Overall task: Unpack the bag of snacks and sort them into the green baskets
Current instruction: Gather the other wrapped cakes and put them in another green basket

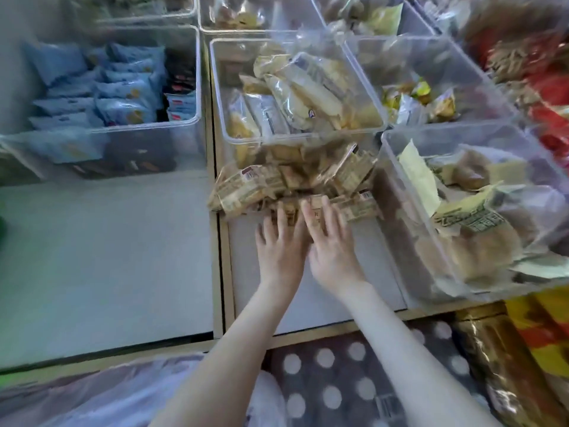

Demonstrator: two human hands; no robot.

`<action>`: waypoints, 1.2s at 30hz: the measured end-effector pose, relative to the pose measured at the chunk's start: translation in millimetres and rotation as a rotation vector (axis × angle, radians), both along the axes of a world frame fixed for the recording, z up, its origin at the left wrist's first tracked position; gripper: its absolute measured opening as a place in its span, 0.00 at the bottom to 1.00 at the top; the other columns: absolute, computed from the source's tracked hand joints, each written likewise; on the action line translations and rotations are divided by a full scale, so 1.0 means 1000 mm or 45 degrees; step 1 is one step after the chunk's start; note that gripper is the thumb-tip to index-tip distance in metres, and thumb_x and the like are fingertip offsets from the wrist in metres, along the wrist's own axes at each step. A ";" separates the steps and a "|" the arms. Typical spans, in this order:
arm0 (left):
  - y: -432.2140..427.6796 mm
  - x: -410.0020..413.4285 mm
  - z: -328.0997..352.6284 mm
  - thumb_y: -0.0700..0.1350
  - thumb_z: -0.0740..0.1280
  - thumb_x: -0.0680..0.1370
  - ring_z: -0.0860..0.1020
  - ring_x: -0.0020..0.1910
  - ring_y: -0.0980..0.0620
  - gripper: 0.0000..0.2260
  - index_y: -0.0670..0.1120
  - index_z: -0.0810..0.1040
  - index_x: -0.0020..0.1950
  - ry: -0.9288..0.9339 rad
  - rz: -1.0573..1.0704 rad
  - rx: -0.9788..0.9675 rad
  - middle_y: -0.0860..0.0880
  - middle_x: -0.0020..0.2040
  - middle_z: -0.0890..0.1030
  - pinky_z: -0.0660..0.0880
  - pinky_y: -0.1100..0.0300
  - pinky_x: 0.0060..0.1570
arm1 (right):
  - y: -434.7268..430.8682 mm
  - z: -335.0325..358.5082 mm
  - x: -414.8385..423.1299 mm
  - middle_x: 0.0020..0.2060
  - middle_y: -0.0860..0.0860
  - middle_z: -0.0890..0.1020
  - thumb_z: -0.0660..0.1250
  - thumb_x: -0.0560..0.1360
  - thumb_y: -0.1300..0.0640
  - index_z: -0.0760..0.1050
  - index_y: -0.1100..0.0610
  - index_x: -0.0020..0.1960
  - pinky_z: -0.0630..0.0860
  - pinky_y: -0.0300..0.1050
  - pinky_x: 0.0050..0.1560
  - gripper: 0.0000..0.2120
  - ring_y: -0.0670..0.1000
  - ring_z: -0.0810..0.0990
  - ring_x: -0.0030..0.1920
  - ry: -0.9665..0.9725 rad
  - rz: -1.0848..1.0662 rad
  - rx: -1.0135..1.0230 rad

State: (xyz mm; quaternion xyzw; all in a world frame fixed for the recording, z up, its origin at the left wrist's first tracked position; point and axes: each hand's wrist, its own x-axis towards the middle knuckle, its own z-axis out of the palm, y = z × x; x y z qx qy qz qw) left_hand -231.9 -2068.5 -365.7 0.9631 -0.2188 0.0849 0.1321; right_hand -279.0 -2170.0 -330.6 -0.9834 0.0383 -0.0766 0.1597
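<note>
Fingers (281,214) of left hand (278,248) and right hand (332,251) straight, spread, flat on near edge of snack pile (286,180); nothing gripped. Pile unsorted. Bins (217,87) beyond and beside already stocked. No green basket seen. Roughly midway.

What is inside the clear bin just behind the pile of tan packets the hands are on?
The clear bin holds pale yellow snack packs in clear wrap, heaped past its rim. Lower layers are covered by those on top; print is too blurred to read.
</note>
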 end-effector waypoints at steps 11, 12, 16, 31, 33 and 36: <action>0.008 -0.057 0.000 0.37 0.71 0.71 0.71 0.54 0.35 0.24 0.49 0.76 0.67 0.041 0.046 -0.100 0.35 0.67 0.72 0.77 0.46 0.42 | 0.001 -0.020 -0.020 0.61 0.60 0.76 0.75 0.67 0.62 0.73 0.60 0.56 0.72 0.61 0.60 0.20 0.64 0.70 0.61 -0.113 -0.015 -0.234; 0.010 -0.066 0.000 0.37 0.71 0.70 0.70 0.54 0.36 0.25 0.49 0.77 0.67 0.050 0.059 -0.089 0.34 0.66 0.73 0.77 0.47 0.42 | 0.002 -0.022 -0.026 0.60 0.60 0.76 0.76 0.66 0.63 0.72 0.61 0.55 0.74 0.61 0.57 0.21 0.63 0.69 0.60 -0.130 -0.040 -0.209; 0.019 -0.103 0.007 0.41 0.66 0.70 0.73 0.53 0.33 0.20 0.45 0.80 0.62 0.195 0.095 -0.049 0.31 0.66 0.72 0.78 0.44 0.46 | 0.003 -0.026 -0.056 0.64 0.56 0.73 0.76 0.64 0.66 0.72 0.59 0.65 0.75 0.61 0.54 0.30 0.63 0.70 0.60 -0.009 -0.039 -0.163; 0.046 -0.169 0.073 0.35 0.51 0.78 0.64 0.72 0.35 0.20 0.41 0.79 0.61 0.018 0.133 0.024 0.40 0.71 0.71 0.67 0.47 0.59 | 0.027 0.046 -0.130 0.72 0.59 0.67 0.71 0.69 0.68 0.69 0.58 0.72 0.69 0.60 0.61 0.32 0.64 0.71 0.62 -0.079 0.072 0.294; 0.073 -0.184 0.099 0.35 0.57 0.73 0.74 0.63 0.35 0.16 0.38 0.83 0.53 -0.102 0.159 -0.073 0.40 0.67 0.71 0.75 0.46 0.52 | 0.051 0.057 -0.136 0.72 0.58 0.67 0.70 0.70 0.68 0.68 0.58 0.72 0.68 0.61 0.63 0.31 0.64 0.70 0.63 -0.099 0.105 0.371; 0.123 -0.200 0.115 0.36 0.57 0.73 0.71 0.67 0.35 0.20 0.34 0.77 0.62 -0.105 0.249 -0.113 0.38 0.68 0.73 0.74 0.42 0.56 | 0.099 0.074 -0.142 0.73 0.58 0.66 0.71 0.71 0.68 0.68 0.59 0.72 0.69 0.62 0.64 0.31 0.63 0.70 0.62 -0.118 0.185 0.471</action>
